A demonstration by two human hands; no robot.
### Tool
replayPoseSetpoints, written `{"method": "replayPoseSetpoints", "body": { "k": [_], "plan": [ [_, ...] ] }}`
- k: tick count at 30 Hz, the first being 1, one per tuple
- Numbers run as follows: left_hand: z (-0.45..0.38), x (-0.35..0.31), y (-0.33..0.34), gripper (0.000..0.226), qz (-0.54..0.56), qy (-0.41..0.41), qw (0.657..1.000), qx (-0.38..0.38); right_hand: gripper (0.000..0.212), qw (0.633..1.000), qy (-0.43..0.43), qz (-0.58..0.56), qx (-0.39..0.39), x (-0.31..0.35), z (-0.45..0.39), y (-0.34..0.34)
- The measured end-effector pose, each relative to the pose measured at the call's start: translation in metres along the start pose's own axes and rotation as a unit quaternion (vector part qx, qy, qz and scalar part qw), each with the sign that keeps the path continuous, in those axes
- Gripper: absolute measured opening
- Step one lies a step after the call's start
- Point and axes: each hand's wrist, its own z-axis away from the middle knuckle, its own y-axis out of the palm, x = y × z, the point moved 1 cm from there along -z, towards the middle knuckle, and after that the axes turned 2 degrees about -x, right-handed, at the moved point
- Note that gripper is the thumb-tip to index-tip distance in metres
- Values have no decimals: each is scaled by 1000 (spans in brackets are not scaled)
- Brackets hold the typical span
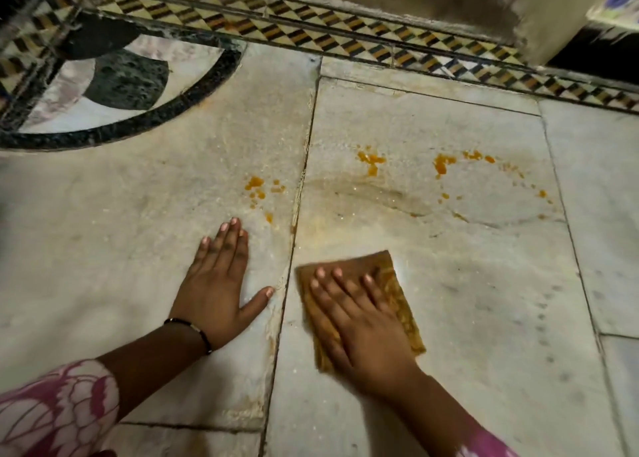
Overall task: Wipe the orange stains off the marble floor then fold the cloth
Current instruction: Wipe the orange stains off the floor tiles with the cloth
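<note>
A folded brown-orange cloth [390, 283] lies flat on the marble floor [466, 283]. My right hand [356, 318] presses down on it with straight, spread fingers. My left hand [221, 283] rests flat on the bare marble just left of the slab joint, fingers straight, thumb out. Orange stains dot the floor beyond both hands: one cluster [259, 188] ahead of my left hand, another [370, 162] further right, and an arc of spots [446, 162] trailing to the far right. A faint wet smear lies between the cloth and the stains.
A patterned mosaic border [311, 31] runs along the far side. A dark circular inlay [128, 79] fills the upper left. A pale wall corner [553, 14] stands at the upper right.
</note>
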Motion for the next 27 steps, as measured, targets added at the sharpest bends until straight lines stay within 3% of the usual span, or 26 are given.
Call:
{"method": "replayPoseSetpoints", "body": {
  "k": [3, 8, 10, 14, 20, 23, 27],
  "plan": [
    [1, 2, 2, 91, 10, 1, 1000, -7, 61, 1000, -3, 22, 10, -45, 54, -4],
    [-4, 16, -7, 88, 65, -33, 996, -58, 61, 961, 268, -21, -64, -68, 17, -12],
    [-13, 30, -11, 87, 66, -63, 993, -72, 61, 969, 240, -13, -63, -35, 2, -5],
    [-29, 43, -8, 89, 77, -78, 991, -71, 59, 999, 42, -17, -3, 51, -10, 9],
    [-25, 44, -9, 75, 133, -99, 979, -116, 60, 993, -113, 8, 33, 49, -119, 4],
    [-26, 44, -7, 78, 121, -89, 983, -106, 59, 995, -94, 25, 24, 32, -193, -10],
    [-28, 45, -5, 79, 108, -86, 986, -95, 58, 999, 49, 4, -21, -1, -261, -25]
  ]
}}
